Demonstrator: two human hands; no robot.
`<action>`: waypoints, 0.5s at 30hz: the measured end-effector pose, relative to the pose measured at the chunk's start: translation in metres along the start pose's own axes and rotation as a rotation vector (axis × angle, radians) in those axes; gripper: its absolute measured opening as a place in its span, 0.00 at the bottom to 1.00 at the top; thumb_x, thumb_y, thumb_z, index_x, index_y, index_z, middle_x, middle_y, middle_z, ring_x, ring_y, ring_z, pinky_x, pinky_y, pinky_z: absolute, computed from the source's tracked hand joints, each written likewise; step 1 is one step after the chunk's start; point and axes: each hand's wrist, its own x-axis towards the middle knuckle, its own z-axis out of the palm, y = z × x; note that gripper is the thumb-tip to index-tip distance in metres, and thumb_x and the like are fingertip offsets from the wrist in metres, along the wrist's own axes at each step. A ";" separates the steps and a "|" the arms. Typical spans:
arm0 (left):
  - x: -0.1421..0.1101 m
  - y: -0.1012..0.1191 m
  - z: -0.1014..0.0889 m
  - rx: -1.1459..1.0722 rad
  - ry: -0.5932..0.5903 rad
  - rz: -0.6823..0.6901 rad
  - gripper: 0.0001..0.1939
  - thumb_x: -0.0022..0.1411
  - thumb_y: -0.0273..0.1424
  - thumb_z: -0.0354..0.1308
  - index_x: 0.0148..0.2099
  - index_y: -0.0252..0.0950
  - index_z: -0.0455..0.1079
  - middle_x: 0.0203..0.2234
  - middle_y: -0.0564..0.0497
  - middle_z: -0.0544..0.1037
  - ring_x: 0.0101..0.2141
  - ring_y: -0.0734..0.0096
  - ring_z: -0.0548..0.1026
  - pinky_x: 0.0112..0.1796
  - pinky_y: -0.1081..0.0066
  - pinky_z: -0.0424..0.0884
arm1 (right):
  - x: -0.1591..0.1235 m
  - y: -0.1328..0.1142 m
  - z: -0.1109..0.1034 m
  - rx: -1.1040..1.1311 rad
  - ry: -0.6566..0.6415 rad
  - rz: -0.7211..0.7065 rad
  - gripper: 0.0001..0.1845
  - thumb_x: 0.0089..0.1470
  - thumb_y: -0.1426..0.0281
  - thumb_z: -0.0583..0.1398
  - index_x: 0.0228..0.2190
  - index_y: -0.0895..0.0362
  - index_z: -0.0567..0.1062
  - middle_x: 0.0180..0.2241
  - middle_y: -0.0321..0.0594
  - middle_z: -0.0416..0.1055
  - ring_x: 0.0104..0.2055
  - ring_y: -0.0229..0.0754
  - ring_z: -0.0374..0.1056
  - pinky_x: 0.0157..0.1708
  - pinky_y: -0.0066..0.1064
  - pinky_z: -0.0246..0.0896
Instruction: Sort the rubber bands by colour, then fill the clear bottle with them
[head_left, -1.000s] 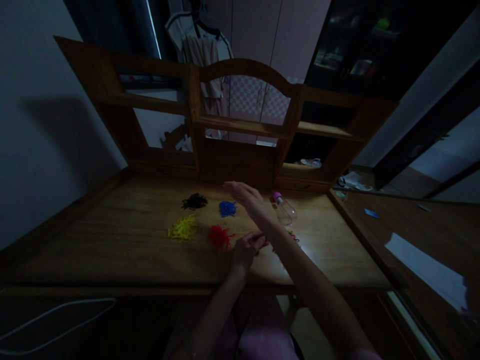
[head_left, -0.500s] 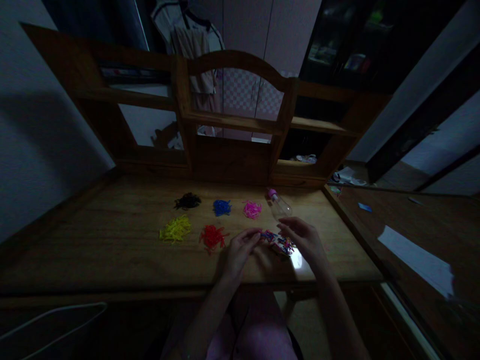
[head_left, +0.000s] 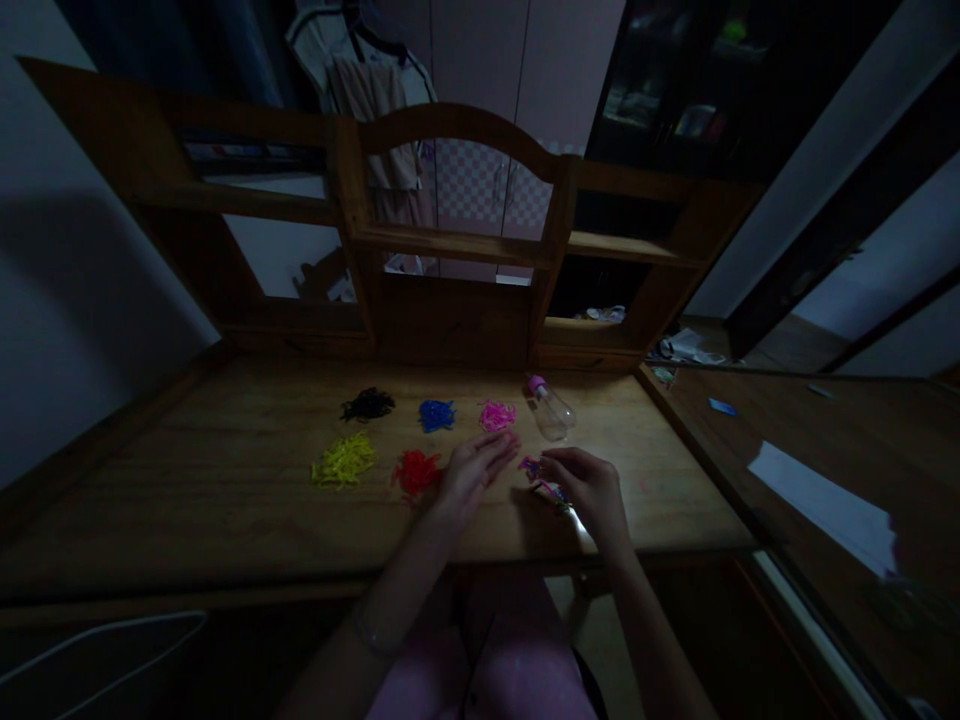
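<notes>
Small heaps of coloured bands lie sorted on the wooden desk (head_left: 225,480): black (head_left: 367,405), blue (head_left: 436,414), pink (head_left: 497,415), yellow (head_left: 343,461) and red (head_left: 415,470). My left hand (head_left: 472,470) reaches out with fingers stretched toward the pink heap, just right of the red one. My right hand (head_left: 589,487) is curled over a mixed-colour heap of bands (head_left: 544,480), fingertips pinched in it. A clear bottle with a pink cap (head_left: 549,408) lies on its side behind that heap.
A wooden hutch with shelves (head_left: 450,245) stands at the desk's back edge. To the right is another dark surface with a white sheet (head_left: 825,505) and a small blue item (head_left: 722,407). A white frame (head_left: 97,650) shows at the lower left.
My right hand came back from the far heaps to the mixed heap. My left hand left the mixed heap and stretched forward toward the pink heap.
</notes>
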 end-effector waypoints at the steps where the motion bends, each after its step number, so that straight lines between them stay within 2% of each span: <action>1: 0.008 0.006 0.001 0.009 0.012 0.023 0.11 0.52 0.24 0.65 0.40 0.29 0.74 0.42 0.40 0.79 0.45 0.63 0.77 0.55 0.62 0.67 | -0.001 -0.001 -0.003 0.059 -0.004 0.025 0.14 0.48 0.60 0.66 0.33 0.58 0.80 0.31 0.44 0.79 0.33 0.48 0.77 0.36 0.35 0.72; 5: 0.034 0.022 0.005 0.025 -0.052 0.068 0.08 0.58 0.25 0.57 0.40 0.33 0.73 0.46 0.43 0.77 0.50 0.64 0.74 0.57 0.61 0.64 | -0.004 0.000 -0.008 0.369 -0.088 0.123 0.17 0.51 0.60 0.65 0.40 0.58 0.78 0.38 0.47 0.79 0.40 0.49 0.76 0.45 0.39 0.71; 8: 0.040 0.022 0.007 0.094 -0.071 0.072 0.10 0.59 0.26 0.54 0.42 0.35 0.73 0.49 0.44 0.76 0.54 0.64 0.70 0.59 0.60 0.60 | -0.006 0.002 -0.008 0.515 -0.116 0.169 0.20 0.50 0.60 0.66 0.42 0.59 0.77 0.40 0.49 0.78 0.43 0.50 0.75 0.49 0.43 0.68; 12: 0.018 0.023 0.011 0.430 -0.024 0.249 0.14 0.61 0.31 0.53 0.49 0.37 0.71 0.54 0.46 0.71 0.61 0.63 0.61 0.61 0.60 0.53 | -0.007 0.006 -0.005 0.531 -0.109 0.158 0.20 0.50 0.60 0.66 0.42 0.59 0.76 0.40 0.49 0.78 0.43 0.50 0.75 0.49 0.44 0.68; 15: -0.017 0.023 0.012 0.686 0.055 0.398 0.16 0.63 0.34 0.53 0.52 0.38 0.70 0.55 0.46 0.70 0.59 0.62 0.63 0.60 0.61 0.53 | -0.004 0.007 0.001 0.431 -0.092 0.107 0.17 0.51 0.60 0.65 0.40 0.58 0.75 0.36 0.47 0.79 0.39 0.49 0.76 0.43 0.42 0.70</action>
